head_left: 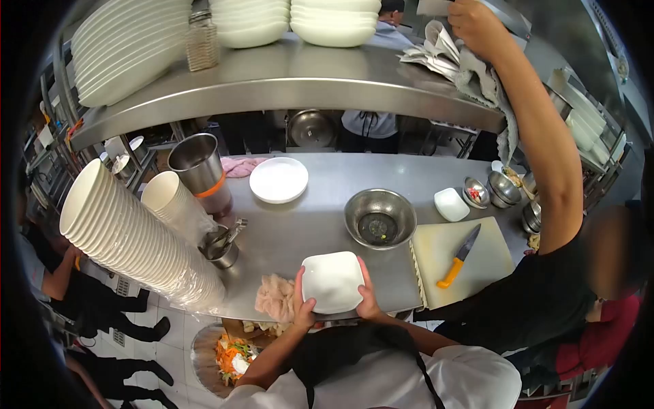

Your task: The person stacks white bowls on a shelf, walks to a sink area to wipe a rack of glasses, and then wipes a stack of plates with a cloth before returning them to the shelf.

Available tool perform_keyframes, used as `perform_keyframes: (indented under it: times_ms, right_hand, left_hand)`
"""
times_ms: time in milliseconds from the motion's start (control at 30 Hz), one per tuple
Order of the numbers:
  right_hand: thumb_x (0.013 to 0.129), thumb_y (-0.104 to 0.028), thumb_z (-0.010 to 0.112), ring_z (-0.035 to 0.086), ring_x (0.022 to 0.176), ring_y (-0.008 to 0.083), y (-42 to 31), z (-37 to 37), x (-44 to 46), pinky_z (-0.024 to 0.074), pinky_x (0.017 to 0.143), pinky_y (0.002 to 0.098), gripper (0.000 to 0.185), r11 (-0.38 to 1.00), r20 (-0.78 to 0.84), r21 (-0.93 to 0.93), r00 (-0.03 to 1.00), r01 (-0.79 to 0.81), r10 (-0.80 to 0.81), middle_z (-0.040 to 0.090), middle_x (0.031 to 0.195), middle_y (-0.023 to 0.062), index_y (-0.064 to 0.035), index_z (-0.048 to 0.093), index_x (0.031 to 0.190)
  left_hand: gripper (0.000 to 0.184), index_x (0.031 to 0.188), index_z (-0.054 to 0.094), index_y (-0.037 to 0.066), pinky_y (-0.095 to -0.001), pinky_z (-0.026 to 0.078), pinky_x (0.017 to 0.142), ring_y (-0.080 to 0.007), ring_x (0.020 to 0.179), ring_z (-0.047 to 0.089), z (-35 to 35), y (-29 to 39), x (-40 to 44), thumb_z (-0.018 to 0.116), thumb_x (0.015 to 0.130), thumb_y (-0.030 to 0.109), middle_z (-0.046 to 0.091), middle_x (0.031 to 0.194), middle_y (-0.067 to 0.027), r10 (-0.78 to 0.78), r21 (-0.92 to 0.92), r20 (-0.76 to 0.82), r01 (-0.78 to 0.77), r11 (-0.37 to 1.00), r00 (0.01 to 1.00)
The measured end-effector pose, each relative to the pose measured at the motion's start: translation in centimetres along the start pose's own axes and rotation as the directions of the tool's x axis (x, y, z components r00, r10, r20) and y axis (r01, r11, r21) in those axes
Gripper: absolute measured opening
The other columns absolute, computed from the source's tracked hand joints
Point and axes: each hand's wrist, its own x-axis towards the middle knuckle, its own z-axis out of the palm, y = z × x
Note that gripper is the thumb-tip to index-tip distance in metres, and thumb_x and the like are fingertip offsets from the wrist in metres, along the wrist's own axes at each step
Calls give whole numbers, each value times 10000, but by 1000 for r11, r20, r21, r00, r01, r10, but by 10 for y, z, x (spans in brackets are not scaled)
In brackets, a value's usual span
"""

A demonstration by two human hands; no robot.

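A white square dish (332, 281) is held level between my two hands, just above the front edge of the steel counter. My left hand (303, 303) grips its left side and my right hand (368, 300) its right side, thumbs over the rim. Left of my left hand lies a crumpled pinkish cloth (275, 298). Beyond the dish stands a steel mixing bowl (361, 211) with a little residue at its bottom. To the right of my right hand, a knife (460, 256) with a yellow handle rests on a cutting board (429, 238).
Stacked paper tubs (136, 238) lean at the left, beside a steel canister (196, 163). A white plate (278, 180) sits at the back. An overhead shelf (300, 88) carries plates. A co-worker's arm (545, 129) reaches up at right. A waste bin (204, 361) stands below left.
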Motion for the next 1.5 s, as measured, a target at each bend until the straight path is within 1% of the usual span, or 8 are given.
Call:
perform_keyframes:
  times_ms: [267, 400, 600, 700, 900, 1033, 1167, 1500]
  right_hand:
    - [780, -541, 605, 222, 1470, 308, -178, 143, 45, 195, 1183, 428, 1111, 985, 324, 117, 933, 126, -158, 188, 1587, 218, 41, 57, 1551]
    - [837, -501, 591, 254, 1451, 310, -284, 203, 99, 206, 1172, 410, 1056, 784, 488, 32, 675, 620, -554, 209, 1582, 222, 56, 42, 1548]
    - [963, -560, 461, 513, 1234, 317, -398, 250, 194, 403, 1054, 387, 783, 735, 394, 126, 646, 667, -654, 503, 1355, 244, 60, 296, 1413]
    - [1013, -596, 336, 630, 1113, 262, -414, 262, 218, 475, 989, 382, 718, 918, 433, 220, 810, 330, -395, 636, 1250, 184, 35, 531, 1294]
    - [991, -639, 364, 629, 1115, 234, -400, 255, 257, 483, 973, 375, 742, 958, 296, 103, 911, 268, -287, 636, 1250, 179, 16, 550, 1287]
    - [990, -537, 483, 660, 1019, 188, -401, 249, 274, 529, 888, 340, 551, 877, 378, -78, 828, 474, -414, 694, 1105, 111, -35, 625, 1167]
    - [993, -532, 477, 659, 1053, 200, -407, 244, 268, 522, 917, 343, 565, 938, 404, -111, 877, 329, -260, 692, 1133, 115, -28, 599, 1217]
    - [1019, -541, 404, 663, 1036, 207, -405, 255, 267, 516, 920, 348, 610, 923, 349, -164, 895, 349, -277, 689, 1139, 128, 4, 600, 1211]
  left_hand:
    - [931, 1514, 244, 47, -488, 348, 1119, -354, 1382, 354, 5, 151, 13, 632, 805, 508, 251, 1534, -218, 477, 186, -98, -454, 871, 874]
    - [600, 1496, 307, 72, -487, 439, 1076, -371, 1326, 460, 46, 308, 77, 484, 976, 313, 379, 1484, -239, 742, 203, -177, -713, 671, 647]
    - [635, 1422, 364, -89, -453, 436, 1085, -348, 1294, 503, 102, 436, 184, 460, 993, 369, 524, 1366, -269, 885, 405, 356, -903, 143, 300]
    - [704, 1273, 525, -96, -390, 469, 1015, -256, 1130, 609, 122, 442, 222, 548, 951, 529, 618, 1214, -209, 617, 13, -1, -617, 787, 787]
    - [792, 1184, 579, -70, -302, 539, 828, -163, 990, 639, 114, 421, 256, 545, 907, 671, 660, 1079, -137, 553, 208, -138, -522, 827, 821]
    - [511, 1241, 574, -34, -308, 519, 814, -176, 857, 660, 73, 445, 251, 690, 880, 309, 704, 969, -150, 857, 692, -27, -609, 388, 515]
    - [654, 1284, 536, -43, -424, 514, 911, -381, 1062, 660, 48, 438, 259, 744, 826, 375, 684, 1086, -261, 694, 979, 204, -148, -141, 690]
    - [736, 1317, 489, -92, -460, 496, 945, -449, 1054, 641, 47, 455, 254, 713, 820, 403, 658, 1116, -311, 810, 993, 115, -81, -83, 576]
